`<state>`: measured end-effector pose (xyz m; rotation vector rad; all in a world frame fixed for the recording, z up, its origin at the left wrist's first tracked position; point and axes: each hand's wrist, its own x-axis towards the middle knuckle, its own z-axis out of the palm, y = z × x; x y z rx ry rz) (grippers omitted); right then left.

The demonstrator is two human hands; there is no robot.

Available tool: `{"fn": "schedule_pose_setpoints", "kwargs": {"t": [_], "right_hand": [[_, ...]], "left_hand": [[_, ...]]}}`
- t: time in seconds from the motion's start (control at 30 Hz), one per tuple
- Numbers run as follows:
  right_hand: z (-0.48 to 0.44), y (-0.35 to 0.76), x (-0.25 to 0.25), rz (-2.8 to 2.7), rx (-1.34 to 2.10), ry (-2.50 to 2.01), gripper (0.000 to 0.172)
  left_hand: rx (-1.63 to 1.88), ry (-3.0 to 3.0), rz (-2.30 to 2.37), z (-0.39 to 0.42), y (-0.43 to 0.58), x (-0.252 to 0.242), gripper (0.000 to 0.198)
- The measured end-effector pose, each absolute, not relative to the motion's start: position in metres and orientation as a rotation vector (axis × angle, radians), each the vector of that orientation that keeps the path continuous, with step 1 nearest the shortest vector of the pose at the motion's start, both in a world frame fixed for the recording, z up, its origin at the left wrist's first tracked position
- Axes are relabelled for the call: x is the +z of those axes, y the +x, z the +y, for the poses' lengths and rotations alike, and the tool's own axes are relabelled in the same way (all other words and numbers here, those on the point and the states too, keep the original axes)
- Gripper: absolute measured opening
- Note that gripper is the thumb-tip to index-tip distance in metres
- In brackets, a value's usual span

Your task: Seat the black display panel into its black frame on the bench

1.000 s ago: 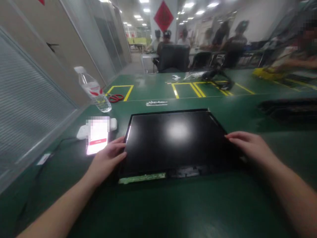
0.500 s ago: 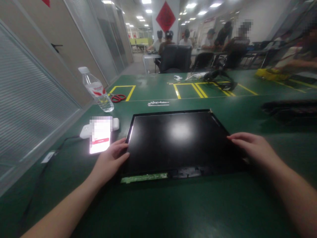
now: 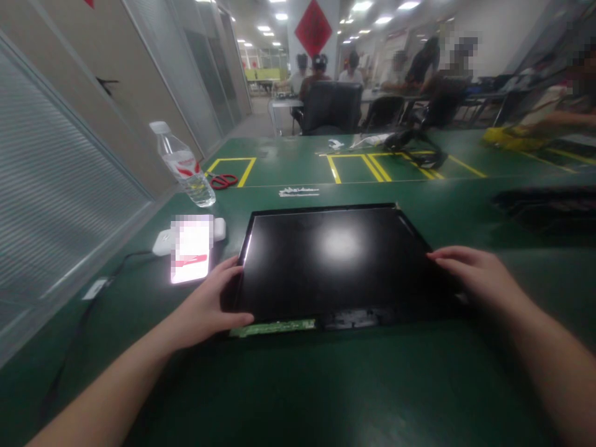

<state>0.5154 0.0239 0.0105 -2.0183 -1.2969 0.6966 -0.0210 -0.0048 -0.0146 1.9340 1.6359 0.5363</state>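
A flat black LCD screen panel (image 3: 335,273) lies on the green table in front of me, a bright reflection on its glossy face. Along its near edge, on the left, runs a strip of green circuit board (image 3: 279,327). My left hand (image 3: 214,301) grips the panel's left side, the thumb lying on the near-left corner by the circuit board and the fingers on the left edge. On the opposite side, my right hand (image 3: 475,270) holds the right edge between thumb and fingers. The undersides of both hands are partly hidden.
Left of the panel are a lit phone (image 3: 192,248), a white device (image 3: 164,242) with a cable and a water bottle (image 3: 186,167). Red-handled scissors (image 3: 224,181) and small white pieces (image 3: 298,192) lie beyond. Dark items (image 3: 544,208) rest at right; people sit farther back.
My left thumb has slid down and toward the panel's near-left corner, opening wider from the fingers. My right hand stays almost where it was. The view has shifted slightly.
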Motion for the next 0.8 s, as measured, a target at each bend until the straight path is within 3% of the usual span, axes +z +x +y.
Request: {"fn": "schedule_pose_setpoints", "kwargs": {"t": [0.3, 0.53, 0.8], "right_hand": [[0.025, 0.514, 0.012, -1.330, 0.683, -1.989, 0.032], [0.023, 0.516, 0.010, -1.361, 0.677, -2.003, 0.037], [0.019, 0.513, 0.016, -1.357, 0.688, -2.045, 0.035]], "left_hand": [[0.445, 2.008, 1.674, -0.005, -0.019, -0.005, 0.096], [0.524, 2.179, 1.602, -0.013, -0.008, 0.011, 0.064], [0.609, 2.294, 1.517, -0.014, -0.009, 0.008, 0.065]]}}
